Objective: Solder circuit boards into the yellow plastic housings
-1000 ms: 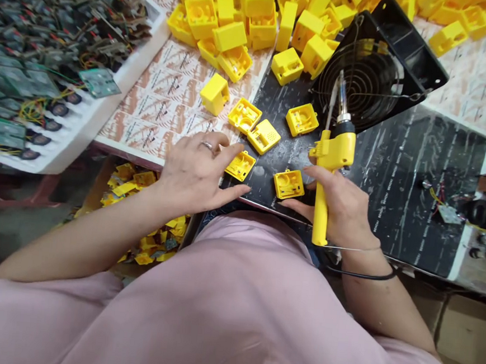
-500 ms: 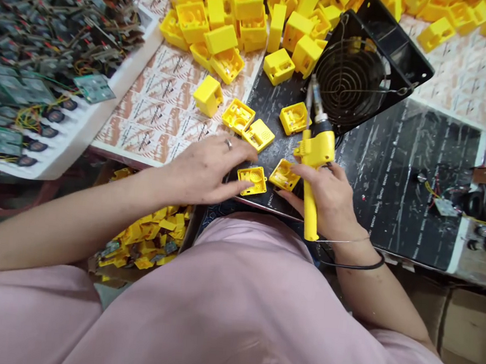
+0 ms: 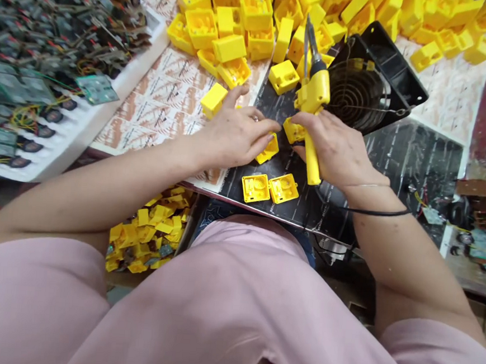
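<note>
Right hand (image 3: pixel 337 146) wraps a yellow soldering gun (image 3: pixel 316 92); left hand (image 3: pixel 235 135) half-curls, grip unclear, over a plastic casing (image 3: pixel 269 151), likely light, best pinched by its walls.

Unreadably small white lettering (image 3: pixel 272 208) on the black mat (image 3: pixel 422 151)

This is an electronics assembly workshop: yellow cases (image 3: pixel 229 47) lie heaped by the dozen on the table (image 3: pixel 418 145), wired circuit boards (image 3: pixel 96 88) crowd a foam tray (image 3: pixel 91 126), a soldering gun (image 3: pixel 315 92) is in use beside a fan (image 3: pixel 392 70), and more yellow parts (image 3: pixel 155 228) fill a box below.
</note>
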Available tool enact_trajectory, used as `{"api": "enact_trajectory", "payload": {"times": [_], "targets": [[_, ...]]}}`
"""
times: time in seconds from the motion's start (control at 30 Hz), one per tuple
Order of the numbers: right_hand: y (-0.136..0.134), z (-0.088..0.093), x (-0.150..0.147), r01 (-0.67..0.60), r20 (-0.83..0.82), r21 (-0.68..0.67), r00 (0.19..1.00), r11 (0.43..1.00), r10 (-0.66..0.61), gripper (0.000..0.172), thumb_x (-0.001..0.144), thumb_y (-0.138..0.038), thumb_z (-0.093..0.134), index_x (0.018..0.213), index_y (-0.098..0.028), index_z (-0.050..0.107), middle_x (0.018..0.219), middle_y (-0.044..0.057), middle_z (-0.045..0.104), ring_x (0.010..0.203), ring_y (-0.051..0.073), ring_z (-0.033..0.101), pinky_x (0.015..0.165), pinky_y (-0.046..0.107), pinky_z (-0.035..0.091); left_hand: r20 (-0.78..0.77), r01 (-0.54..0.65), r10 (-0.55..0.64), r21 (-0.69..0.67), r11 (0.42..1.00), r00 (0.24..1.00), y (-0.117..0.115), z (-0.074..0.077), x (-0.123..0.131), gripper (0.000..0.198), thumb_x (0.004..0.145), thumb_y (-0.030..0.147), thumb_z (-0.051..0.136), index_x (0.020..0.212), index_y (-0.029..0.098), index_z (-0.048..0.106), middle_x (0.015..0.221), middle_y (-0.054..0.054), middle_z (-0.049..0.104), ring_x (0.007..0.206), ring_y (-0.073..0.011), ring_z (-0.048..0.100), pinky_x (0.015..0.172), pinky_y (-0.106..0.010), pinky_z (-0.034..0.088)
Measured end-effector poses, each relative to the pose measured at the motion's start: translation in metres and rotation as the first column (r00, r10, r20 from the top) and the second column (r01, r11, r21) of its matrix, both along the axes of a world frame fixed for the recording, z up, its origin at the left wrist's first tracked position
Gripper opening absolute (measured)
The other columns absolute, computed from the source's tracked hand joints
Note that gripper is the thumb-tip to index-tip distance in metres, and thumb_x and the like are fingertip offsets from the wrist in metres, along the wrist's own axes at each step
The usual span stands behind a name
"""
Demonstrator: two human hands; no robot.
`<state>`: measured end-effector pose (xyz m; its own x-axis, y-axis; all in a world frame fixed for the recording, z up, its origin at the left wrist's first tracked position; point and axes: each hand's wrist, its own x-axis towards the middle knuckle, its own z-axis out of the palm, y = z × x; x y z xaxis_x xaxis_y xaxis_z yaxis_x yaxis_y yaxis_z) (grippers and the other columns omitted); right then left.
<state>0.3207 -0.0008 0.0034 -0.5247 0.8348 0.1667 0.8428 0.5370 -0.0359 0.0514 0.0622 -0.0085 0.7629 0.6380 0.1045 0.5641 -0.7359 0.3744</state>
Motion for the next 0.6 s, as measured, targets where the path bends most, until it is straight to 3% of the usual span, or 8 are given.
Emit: {"api": "enact_trajectory", "payload": {"times": [0.07, 0.17, 0.3, 0.43, 0.53, 0.6], "targets": [[0.009, -0.002, -0.003, 0.011, 0.070, -0.023, 0.998, 1.000, -0.009, 0.041, 0.114, -0.023, 0.052, 0.154, -0.021, 0.058, 0.126, 0.016, 0.078, 0.132, 0.036, 0.074, 0.092, 0.043, 0.067, 0.019, -0.020, 0.019, 0.034, 0.999, 1.000, -0.001, 0.000, -0.006, 0.050, 0.112, 0.042, 0.038, 0.135, 0.032, 0.081, 0.136, -0.011, 0.082, 0.151, -0.0380, 0.064, 0.128, -0.069, 0.046], [0.008, -0.002, -0.006, 0.012, 0.085, -0.020, 0.996, 1.000, -0.011, 0.037, 0.114, -0.030, 0.058, 0.150, -0.022, 0.061, 0.115, 0.012, 0.080, 0.114, 0.031, 0.077, 0.080, 0.036, 0.063, 0.057, 0.009, -0.012, 0.046, 0.999, 0.998, 0.000, -0.002, -0.018, 0.044, 0.110, 0.039, 0.043, 0.132, 0.036, 0.081, 0.143, -0.006, 0.080, 0.154, -0.0368, 0.061, 0.128, -0.069, 0.047], [-0.007, -0.004, -0.007, -0.059, -0.102, -0.015, 0.993, 0.998, 0.058, 0.050, 0.108, -0.055, 0.073, 0.144, -0.020, 0.064, 0.116, 0.012, 0.080, 0.100, 0.029, 0.075, 0.082, 0.038, 0.062, 0.036, 0.045, -0.047, 0.039, 0.998, 0.998, -0.008, -0.009, -0.025, 0.040, 0.109, 0.039, 0.046, 0.134, 0.036, 0.078, 0.138, -0.005, 0.082, 0.158, -0.0353, 0.057, 0.130, -0.070, 0.045], [-0.021, -0.007, -0.012, 0.000, -0.213, 0.019, 0.977, 1.000, 0.005, 0.044, 0.111, -0.054, 0.071, 0.140, -0.021, 0.066, 0.114, 0.009, 0.082, 0.098, 0.026, 0.078, 0.086, 0.038, 0.064, 0.003, -0.012, 0.012, 0.121, 0.993, 1.000, -0.020, -0.013, -0.019, 0.045, 0.109, 0.055, 0.047, 0.128, 0.027, 0.077, 0.142, -0.011, 0.078, 0.156, -0.0392, 0.057, 0.132, -0.075, 0.039], [-0.029, -0.006, -0.014, 0.006, -0.266, 0.084, 0.964, 0.996, 0.016, 0.041, 0.114, -0.056, 0.066, 0.138, -0.023, 0.067, 0.114, 0.008, 0.083, 0.097, 0.024, 0.081, 0.085, 0.036, 0.067, -0.008, -0.057, 0.059, 0.147, 0.987, 0.998, -0.016, -0.010, -0.024, 0.062, 0.110, 0.066, 0.042, 0.135, 0.020, 0.074, 0.154, -0.017, 0.071, 0.158, -0.0442, 0.054, 0.135, -0.080, 0.028], [-0.031, -0.006, -0.013, 0.042, -0.312, 0.144, 0.950, 0.989, 0.005, 0.039, 0.114, -0.055, 0.065, 0.138, -0.024, 0.067, 0.117, 0.008, 0.084, 0.099, 0.024, 0.083, 0.087, 0.037, 0.069, -0.027, -0.106, 0.111, 0.140, 0.984, 0.993, -0.005, -0.006, -0.033, 0.063, 0.112, 0.060, 0.042, 0.151, 0.018, 0.067, 0.164, -0.017, 0.064, 0.162, -0.0474, 0.048, 0.135, -0.085, 0.022]]}}
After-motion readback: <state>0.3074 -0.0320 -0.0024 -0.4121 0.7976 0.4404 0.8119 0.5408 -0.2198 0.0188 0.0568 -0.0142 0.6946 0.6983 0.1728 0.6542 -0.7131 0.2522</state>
